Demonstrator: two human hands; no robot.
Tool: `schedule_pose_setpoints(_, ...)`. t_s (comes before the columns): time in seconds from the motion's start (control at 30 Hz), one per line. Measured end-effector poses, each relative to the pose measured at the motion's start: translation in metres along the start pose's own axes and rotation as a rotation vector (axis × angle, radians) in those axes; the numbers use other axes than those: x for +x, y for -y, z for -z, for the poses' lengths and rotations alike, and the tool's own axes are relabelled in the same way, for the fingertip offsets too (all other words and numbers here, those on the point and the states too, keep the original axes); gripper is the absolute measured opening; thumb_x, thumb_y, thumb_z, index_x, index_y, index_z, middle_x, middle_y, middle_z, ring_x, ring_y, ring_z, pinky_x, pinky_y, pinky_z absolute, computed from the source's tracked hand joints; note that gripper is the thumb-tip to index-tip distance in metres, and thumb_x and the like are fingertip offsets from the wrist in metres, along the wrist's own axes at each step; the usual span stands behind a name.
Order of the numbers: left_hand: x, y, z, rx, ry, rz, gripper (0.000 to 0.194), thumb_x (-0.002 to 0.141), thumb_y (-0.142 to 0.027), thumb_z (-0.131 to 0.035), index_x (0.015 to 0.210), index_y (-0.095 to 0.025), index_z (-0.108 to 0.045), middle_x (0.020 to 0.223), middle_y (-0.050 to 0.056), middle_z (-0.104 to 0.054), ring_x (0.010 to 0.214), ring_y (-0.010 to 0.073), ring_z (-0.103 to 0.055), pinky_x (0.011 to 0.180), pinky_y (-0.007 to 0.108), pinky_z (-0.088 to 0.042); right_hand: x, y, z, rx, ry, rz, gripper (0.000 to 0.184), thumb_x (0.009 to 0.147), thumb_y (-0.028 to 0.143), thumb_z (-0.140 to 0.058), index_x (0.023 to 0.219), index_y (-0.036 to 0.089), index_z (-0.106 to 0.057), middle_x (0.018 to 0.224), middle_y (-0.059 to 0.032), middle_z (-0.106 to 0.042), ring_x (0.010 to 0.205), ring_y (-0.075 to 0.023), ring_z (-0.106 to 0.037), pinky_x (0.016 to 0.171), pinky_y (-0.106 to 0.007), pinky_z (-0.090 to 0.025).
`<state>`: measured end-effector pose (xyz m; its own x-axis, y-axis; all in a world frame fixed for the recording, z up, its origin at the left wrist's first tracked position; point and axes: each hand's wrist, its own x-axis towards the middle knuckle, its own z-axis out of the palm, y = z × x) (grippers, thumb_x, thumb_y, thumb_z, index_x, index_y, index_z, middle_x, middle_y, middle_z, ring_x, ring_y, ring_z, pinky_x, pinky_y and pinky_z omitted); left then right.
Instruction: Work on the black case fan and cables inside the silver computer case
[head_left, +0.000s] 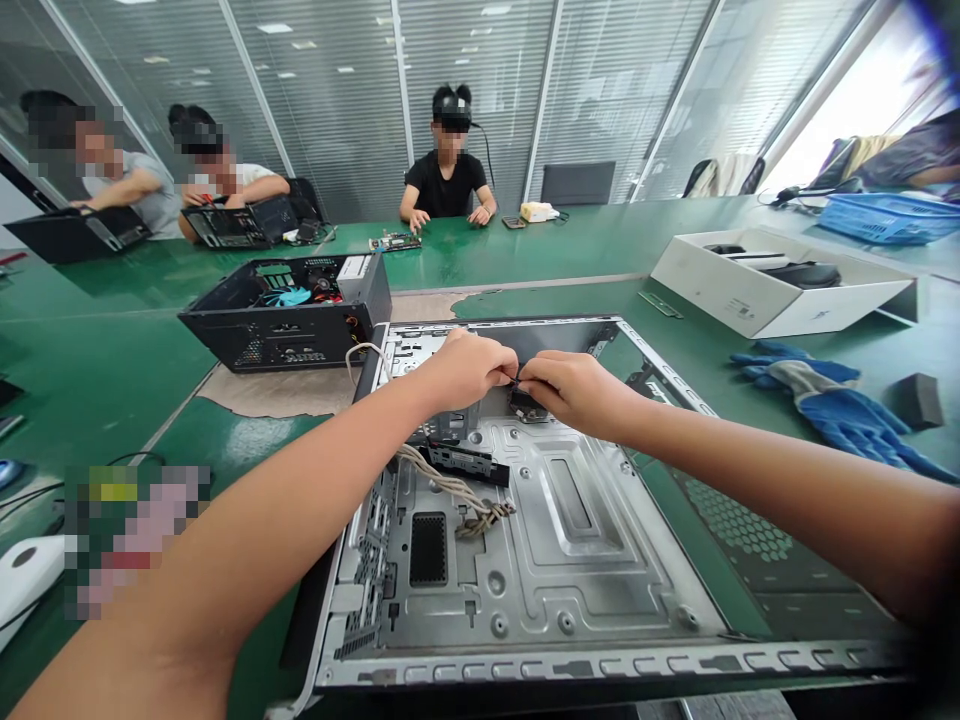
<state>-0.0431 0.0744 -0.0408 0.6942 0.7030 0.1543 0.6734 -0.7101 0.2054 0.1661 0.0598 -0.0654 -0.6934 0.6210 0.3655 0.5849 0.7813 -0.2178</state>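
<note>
An opened metal computer case (525, 580) lies flat in front of me, its bare silver base plate facing up. Both arms reach over it toward its far wall. My left hand (472, 368) is closed, thumb and fingertips pinched together. Close beside it, my right hand (574, 390) pinches in the same way. Whatever is between the fingertips is too small to name. Just below them sits a small dark part (529, 404), partly covered by my right hand. Nearer to me in the case are a black slotted bracket (465, 462) and a twisted bundle of beige cables (457, 492).
Another black computer case (292, 325) stands behind on cardboard. To the right are a white box (750, 300), blue work gloves (832, 400) and a blue basket (889, 218). People work across the green table (525, 260), one with a circuit board (395, 242).
</note>
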Motion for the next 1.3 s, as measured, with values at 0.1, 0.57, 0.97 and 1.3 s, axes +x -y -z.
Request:
schedule_pose_setpoints(0.1,0.000,0.000,-0.001,0.048,-0.046,-0.039,0.022,0.092,-0.017,-0.047,0.092,-0.019,-0.069,0.087,0.003,-0.074,0.080,0.0183,-0.064,0.079,0.033,-0.039,0.004,0.003,0.006,0.030,0.014,-0.057,0.024,0.095,0.026,-0.042,0.079,0.019,-0.059,0.067,-0.0022,-0.057,0.062,-0.0154,-0.049,0.063,-0.029,-0.037)
schedule_pose_setpoints(0.57,0.001,-0.004,-0.002,0.148,-0.016,-0.038,0.026,0.093,-0.016,-0.045,0.094,-0.018,-0.071,0.087,0.006,-0.075,0.080,0.0196,-0.066,0.070,0.031,-0.040,0.010,0.000,-0.002,0.010,0.031,-0.165,0.023,0.090,0.025,-0.047,0.068,0.021,-0.054,0.062,-0.0014,-0.057,0.058,-0.0151,-0.048,0.059,-0.029,-0.032)
schedule_pose_setpoints(0.97,0.001,0.002,-0.004,-0.030,-0.025,-0.025,0.020,0.084,-0.012,-0.053,0.088,-0.019,-0.072,0.085,0.002,-0.074,0.079,0.0168,-0.063,0.069,0.028,-0.041,0.006,0.003,-0.004,-0.026,0.009,-0.089,0.022,0.091,0.023,-0.044,0.070,0.021,-0.052,0.063,-0.0010,-0.054,0.060,-0.0147,-0.046,0.060,-0.028,-0.032)
schedule_pose_setpoints(1.3,-0.001,-0.002,-0.001,-0.036,-0.062,-0.014,0.019,0.084,-0.013,-0.055,0.089,-0.019,-0.072,0.087,0.003,-0.075,0.081,0.0180,-0.065,0.074,0.030,-0.044,0.005,0.000,-0.006,-0.079,0.022,-0.057,0.024,0.094,0.025,-0.040,0.076,0.020,-0.055,0.068,-0.0031,-0.056,0.063,-0.0165,-0.047,0.060,-0.030,-0.032)
